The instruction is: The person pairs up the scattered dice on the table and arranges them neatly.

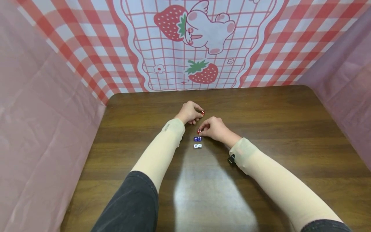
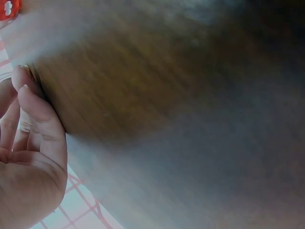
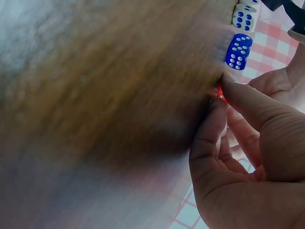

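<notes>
My left hand (image 1: 189, 112) pinches a small red die (image 1: 203, 112) at its fingertips, over the far middle of the table. Nearer to me and slightly right, my right hand (image 1: 215, 129) pinches another red die (image 1: 199, 131) between thumb and forefinger. In the right wrist view those fingers hide most of that red die (image 3: 220, 93). Two blue dice (image 1: 197, 139) sit side by side just in front of it, and two white dice (image 1: 197, 146) form a row closer to me. A red die (image 2: 8, 8) also shows in the left wrist view's corner.
The dice rows stand on a brown wooden table (image 1: 139, 135). Behind its far edge hangs a red and white checked cloth (image 1: 98, 42) with strawberries. Pink cloth (image 1: 37, 129) hangs at the left, and more at the right.
</notes>
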Tool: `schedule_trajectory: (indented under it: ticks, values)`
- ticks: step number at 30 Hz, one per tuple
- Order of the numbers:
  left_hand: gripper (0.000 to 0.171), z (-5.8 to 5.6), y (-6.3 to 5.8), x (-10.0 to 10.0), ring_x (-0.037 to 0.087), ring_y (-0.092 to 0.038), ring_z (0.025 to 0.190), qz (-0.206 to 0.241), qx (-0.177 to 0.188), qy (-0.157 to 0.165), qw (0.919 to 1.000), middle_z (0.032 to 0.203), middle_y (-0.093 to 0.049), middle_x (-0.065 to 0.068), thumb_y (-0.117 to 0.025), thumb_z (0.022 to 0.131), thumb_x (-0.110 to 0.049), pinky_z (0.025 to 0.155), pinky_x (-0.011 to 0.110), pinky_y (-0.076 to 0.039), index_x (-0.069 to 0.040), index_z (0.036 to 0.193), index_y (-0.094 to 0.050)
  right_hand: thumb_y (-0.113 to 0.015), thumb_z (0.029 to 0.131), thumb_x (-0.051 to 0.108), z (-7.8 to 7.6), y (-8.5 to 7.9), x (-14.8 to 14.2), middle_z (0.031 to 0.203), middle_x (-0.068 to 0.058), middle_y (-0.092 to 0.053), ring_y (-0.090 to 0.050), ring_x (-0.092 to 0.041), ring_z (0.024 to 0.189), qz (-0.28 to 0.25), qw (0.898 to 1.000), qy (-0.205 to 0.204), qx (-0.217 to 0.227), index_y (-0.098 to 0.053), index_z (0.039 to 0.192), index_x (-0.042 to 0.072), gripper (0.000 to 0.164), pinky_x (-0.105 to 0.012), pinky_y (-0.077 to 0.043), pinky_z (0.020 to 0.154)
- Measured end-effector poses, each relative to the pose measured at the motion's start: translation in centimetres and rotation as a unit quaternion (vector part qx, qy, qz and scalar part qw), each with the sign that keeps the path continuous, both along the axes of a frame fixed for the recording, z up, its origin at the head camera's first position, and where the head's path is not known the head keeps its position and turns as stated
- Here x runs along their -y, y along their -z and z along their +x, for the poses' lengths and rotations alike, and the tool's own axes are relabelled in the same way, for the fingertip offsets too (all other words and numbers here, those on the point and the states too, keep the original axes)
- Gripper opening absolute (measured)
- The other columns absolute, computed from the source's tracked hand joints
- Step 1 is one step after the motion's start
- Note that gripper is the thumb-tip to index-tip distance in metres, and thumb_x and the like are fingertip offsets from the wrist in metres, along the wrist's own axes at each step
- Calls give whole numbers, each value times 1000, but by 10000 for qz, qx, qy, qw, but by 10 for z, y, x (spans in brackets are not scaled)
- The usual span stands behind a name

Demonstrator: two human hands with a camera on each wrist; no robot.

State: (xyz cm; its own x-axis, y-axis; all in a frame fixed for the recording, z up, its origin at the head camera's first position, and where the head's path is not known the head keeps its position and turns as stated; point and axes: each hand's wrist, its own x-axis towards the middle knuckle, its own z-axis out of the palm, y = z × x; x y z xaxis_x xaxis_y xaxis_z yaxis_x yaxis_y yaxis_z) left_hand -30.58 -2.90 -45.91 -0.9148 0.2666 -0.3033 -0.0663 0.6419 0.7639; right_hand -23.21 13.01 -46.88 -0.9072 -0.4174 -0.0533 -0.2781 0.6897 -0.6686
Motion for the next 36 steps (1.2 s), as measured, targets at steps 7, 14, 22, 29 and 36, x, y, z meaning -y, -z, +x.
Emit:
schedule_trajectory:
  ticks: [7, 14, 22, 29, 36]
  values:
    - [19, 1, 1, 4, 17, -65, 51, -48, -126, 74, 9999, 72, -71, 9, -76, 94, -14, 49, 30, -56, -12, 113, -78, -88, 82, 16, -1, -1, 2, 69, 8, -68, -62, -12, 67, -4, 10000, -34, 34, -81, 87, 12, 9, -35, -48, 71]
    - [15, 3, 1, 7, 18, -65, 51, -106, -166, 166, 9997, 72, -70, 10, -75, 95, -12, 50, 30, -56, -10, 110, -77, -88, 81, 15, -2, 1, 2, 69, 8, -68, -62, -11, 68, -28, 10000, -20, -12, -81, 87, 13, 10, -35, -48, 72]
    - [14, 9, 1, 15, 16, -62, 50, -165, -197, 402, 9989, 72, -70, 10, -73, 96, -10, 50, 28, -55, -9, 110, -77, -88, 82, 15, -1, 0, 1, 70, 8, -69, -62, -13, 68, -69, 9999, 36, 76, -81, 88, 12, 10, -37, -48, 73]
    - [14, 23, 3, 24, 16, -61, 53, -236, -454, 665, 9965, 72, -69, 8, -73, 96, -11, 50, 27, -52, -9, 109, -77, -89, 81, 17, -1, -1, 1, 70, 7, -68, -62, -13, 69, 66, 9999, 79, 83, -81, 90, 11, 13, -38, -48, 76]
    - [14, 34, 6, 34, 16, -62, 53, -253, -513, 733, 9957, 70, -70, 6, -75, 95, -11, 49, 27, -52, -8, 109, -77, -88, 82, 16, 0, -1, 1, 70, 6, -68, -62, -14, 69, 27, 9998, 114, 138, -81, 90, 11, 12, -39, -47, 77]
